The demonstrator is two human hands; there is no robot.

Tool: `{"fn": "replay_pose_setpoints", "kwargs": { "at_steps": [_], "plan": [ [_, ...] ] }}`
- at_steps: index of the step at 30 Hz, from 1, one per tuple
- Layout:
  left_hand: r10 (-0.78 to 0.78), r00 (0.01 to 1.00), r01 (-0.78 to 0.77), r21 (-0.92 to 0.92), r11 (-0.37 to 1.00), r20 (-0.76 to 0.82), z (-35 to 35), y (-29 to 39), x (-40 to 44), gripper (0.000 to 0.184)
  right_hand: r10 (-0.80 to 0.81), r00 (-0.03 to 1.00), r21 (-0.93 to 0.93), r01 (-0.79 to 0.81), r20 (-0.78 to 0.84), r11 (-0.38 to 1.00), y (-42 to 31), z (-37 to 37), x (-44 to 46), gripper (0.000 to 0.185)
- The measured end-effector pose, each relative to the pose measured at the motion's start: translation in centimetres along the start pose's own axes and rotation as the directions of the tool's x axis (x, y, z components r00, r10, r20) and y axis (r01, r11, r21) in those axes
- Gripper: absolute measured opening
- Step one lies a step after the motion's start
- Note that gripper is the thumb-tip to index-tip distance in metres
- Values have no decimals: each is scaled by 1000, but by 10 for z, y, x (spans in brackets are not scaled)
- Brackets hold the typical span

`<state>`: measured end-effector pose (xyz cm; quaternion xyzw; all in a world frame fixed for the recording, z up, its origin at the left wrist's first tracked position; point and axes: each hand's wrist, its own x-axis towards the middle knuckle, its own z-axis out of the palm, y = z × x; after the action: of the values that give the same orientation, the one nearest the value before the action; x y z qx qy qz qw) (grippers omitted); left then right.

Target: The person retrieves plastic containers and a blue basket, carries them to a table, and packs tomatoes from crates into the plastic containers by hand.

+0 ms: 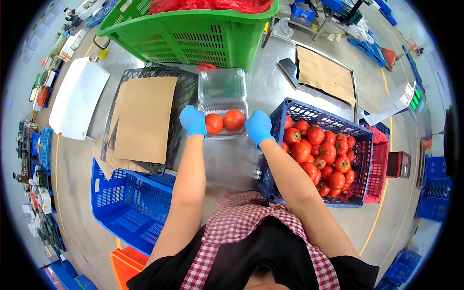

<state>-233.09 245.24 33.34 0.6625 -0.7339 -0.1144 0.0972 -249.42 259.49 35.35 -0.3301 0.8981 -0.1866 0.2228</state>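
Observation:
A clear plastic clamshell box (pixel 222 87) lies on the metal table with its lid folded back, away from me. Two red tomatoes (pixel 234 120) sit side by side in its near half. My left hand (pixel 193 121), in a blue glove, is curled at the box's left edge, close to the left tomato. At the right edge my right hand (pixel 258 127), also gloved in blue, is closed against the rim. The fingertips of both hands are partly hidden. Close to my right forearm stands a dark blue crate (pixel 319 112) full of loose tomatoes (pixel 327 152).
A green crate (pixel 193 41) with red plastic stands behind the box. Cardboard sheets (pixel 145 118) lie on a black crate at left. A blue crate (pixel 130 203) is below them. A phone (pixel 290 71) and cardboard (pixel 326 75) lie at back right, near a scale (pixel 411 96).

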Motion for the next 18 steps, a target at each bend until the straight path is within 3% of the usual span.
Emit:
{"fn": "replay_pose_setpoints", "kwargs": {
  "at_steps": [4,7,10,13,18],
  "plan": [
    [-49,999,50,-36,998,22,-4,2,1,26,31,1000,27,-31,-5,999,3,3,1,20],
    [-60,996,64,-57,996,71,-13,4,2,23,60,981,157,-89,182,984,10,3,10,22],
    [-90,986,97,-40,995,139,-23,11,-1,24,81,983,207,-115,163,972,13,11,11,23],
    [-52,988,55,-17,998,142,-17,10,0,25,23,999,119,-27,32,992,13,17,11,22],
    [47,992,-37,-88,995,115,-3,1,-1,26,40,999,77,-39,-17,996,4,13,4,21]
  ]
}}
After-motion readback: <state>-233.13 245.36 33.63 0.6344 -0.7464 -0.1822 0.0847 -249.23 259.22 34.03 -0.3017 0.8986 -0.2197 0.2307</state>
